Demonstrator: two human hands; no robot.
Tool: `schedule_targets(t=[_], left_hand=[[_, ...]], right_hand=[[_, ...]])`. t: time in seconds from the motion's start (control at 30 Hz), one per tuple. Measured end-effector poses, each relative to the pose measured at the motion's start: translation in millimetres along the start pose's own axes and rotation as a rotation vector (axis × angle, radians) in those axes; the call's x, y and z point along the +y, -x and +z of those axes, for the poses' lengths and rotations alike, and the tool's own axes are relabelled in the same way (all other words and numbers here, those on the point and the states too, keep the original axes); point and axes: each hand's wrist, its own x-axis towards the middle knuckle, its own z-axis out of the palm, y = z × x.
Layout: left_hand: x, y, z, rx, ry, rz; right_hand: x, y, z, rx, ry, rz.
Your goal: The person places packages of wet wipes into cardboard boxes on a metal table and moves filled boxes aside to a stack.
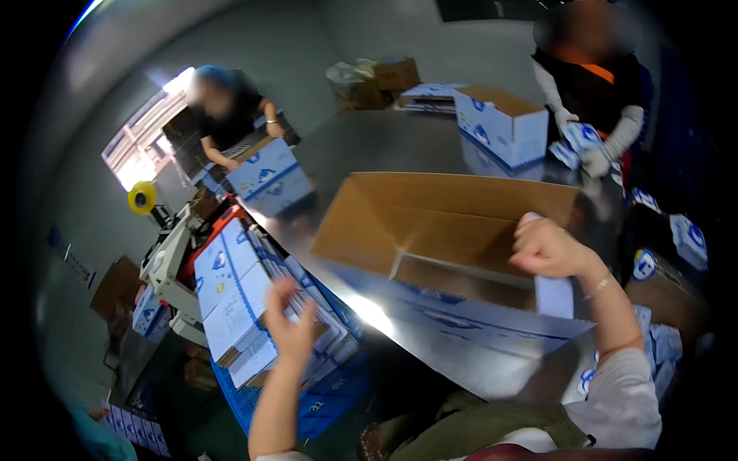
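A large cardboard box [461,307], brown inside and white with blue print outside, stands open-topped on the metal table in front of me. My right hand [550,247] is closed in a fist at its right end, against the white end flap [554,296]; the fingertips are hidden. Off to the left, my left hand [290,323] is raised with its fingers apart and nothing in them, slightly blurred. Behind and beside it lies a stack of flattened blue-and-white cartons [231,280], resting on a blue plastic crate [330,403].
Across the metal table [369,146], one person handles a carton [269,173]; another, in white gloves, holds blue-and-white packets [582,137]. Another open box [503,127] stands at the far side. A tape machine [173,253] is at left. More packets [665,346] lie at right.
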Motion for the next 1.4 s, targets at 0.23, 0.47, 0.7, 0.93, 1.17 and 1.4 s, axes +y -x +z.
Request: schedule_targets(t=[0.23, 0.47, 0.7, 0.93, 1.17, 1.4], left_hand=[[81.0, -122.1, 41.4, -1.333, -0.271, -0.045], [128.1, -77.4, 46.1, -1.802, -0.422, 0.131], [86.1, -107.9, 65.9, -1.717, -0.414, -0.252], [7.0, -81.3, 94.3, -0.598, -0.555, -0.113], [-87.1, 10.3, 86.3, 0.212, 0.453, -0.378], [-25.8, 188.4, 199.6, -0.604, 0.747, -0.608]], right_hand=[[22.8, 43.9, 40.8, -0.790, 0.229, 0.447], [17.9, 63.6, 33.1, -0.705, 0.208, 0.462], [9.3, 34.3, 16.4, -0.030, 0.236, 0.011], [8.0, -21.6, -44.5, -0.238, 0.247, 0.484], [-38.4, 72.3, 22.7, -0.236, 0.246, 0.384], [-41.7, 174.0, 21.1, 0.245, 0.282, 0.427]])
